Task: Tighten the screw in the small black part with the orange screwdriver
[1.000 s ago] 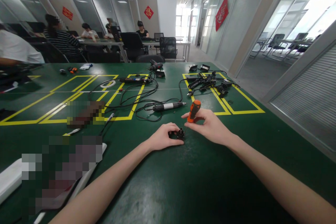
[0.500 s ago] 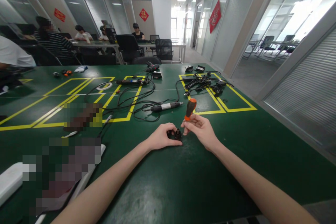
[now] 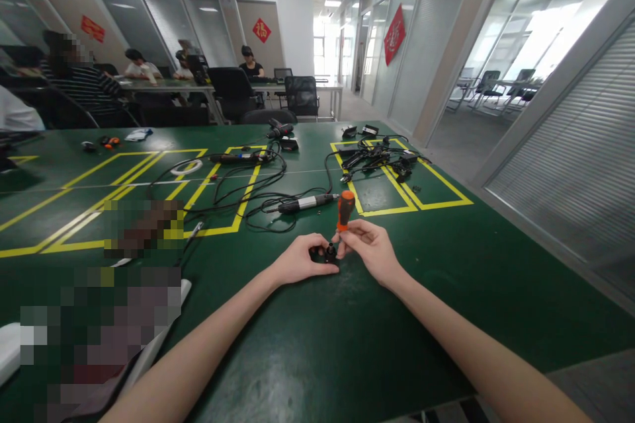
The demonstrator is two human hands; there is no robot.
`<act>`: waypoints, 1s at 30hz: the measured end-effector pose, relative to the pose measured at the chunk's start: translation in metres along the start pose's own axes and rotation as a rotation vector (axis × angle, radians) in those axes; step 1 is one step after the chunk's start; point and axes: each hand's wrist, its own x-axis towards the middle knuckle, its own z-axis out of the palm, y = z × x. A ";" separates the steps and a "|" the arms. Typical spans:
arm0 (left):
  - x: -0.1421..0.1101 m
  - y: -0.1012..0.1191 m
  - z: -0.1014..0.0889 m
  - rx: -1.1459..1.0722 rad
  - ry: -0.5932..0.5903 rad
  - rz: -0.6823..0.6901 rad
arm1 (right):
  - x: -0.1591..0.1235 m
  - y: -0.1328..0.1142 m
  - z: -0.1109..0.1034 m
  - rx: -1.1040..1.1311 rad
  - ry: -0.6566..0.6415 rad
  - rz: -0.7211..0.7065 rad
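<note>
Small black upright part between the hands.
Left hand clamps it; right hand grips the near-upright orange-and-black screwdriver just beside.

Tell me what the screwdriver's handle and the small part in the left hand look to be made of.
Screwdriver handle: probably plastic with rubbery grips, judging by its orange body and matte dark panels.
Small part in the left hand: black, perhaps plastic or coated metal; its upper end glints slightly, hinting at metal.
</note>
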 end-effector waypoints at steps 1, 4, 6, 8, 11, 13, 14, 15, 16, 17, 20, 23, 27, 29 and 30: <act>0.000 0.000 0.000 -0.001 -0.002 -0.002 | 0.000 0.000 0.000 0.003 -0.010 -0.004; 0.001 -0.002 0.001 -0.002 -0.002 -0.007 | -0.001 0.002 0.000 0.009 0.003 -0.023; 0.001 -0.003 0.001 0.001 0.005 -0.010 | 0.000 0.003 -0.001 0.011 0.025 -0.029; 0.001 -0.004 0.001 0.003 0.012 -0.009 | 0.000 0.005 -0.003 -0.007 0.032 -0.033; 0.001 -0.003 0.001 -0.001 0.011 0.001 | 0.002 0.006 -0.005 -0.050 0.018 -0.050; 0.001 -0.003 0.001 -0.004 0.010 0.006 | 0.002 0.007 -0.006 -0.057 -0.006 -0.059; 0.001 -0.003 0.001 -0.005 0.012 0.005 | 0.001 0.007 -0.006 -0.052 -0.020 -0.062; 0.001 -0.003 0.001 -0.006 0.014 0.004 | 0.001 0.007 -0.005 -0.041 -0.033 -0.064; 0.001 -0.003 0.001 -0.007 0.016 0.003 | 0.000 0.007 -0.005 -0.027 -0.041 -0.065; 0.000 -0.003 0.002 -0.007 0.018 0.002 | 0.000 0.006 -0.004 -0.013 -0.044 -0.066; 0.000 -0.002 0.002 -0.011 0.015 0.005 | -0.002 0.004 -0.002 -0.020 -0.034 -0.061; 0.000 -0.001 0.003 -0.015 0.008 0.004 | -0.003 0.001 -0.003 -0.097 -0.031 -0.048; 0.001 -0.004 0.004 -0.019 0.018 0.002 | -0.004 0.002 -0.004 -0.120 -0.059 -0.050; 0.001 -0.006 0.005 -0.019 0.020 0.005 | -0.004 0.005 -0.005 -0.101 -0.066 -0.033; 0.002 -0.006 0.005 -0.019 0.019 0.007 | -0.005 0.006 -0.005 -0.084 -0.064 -0.032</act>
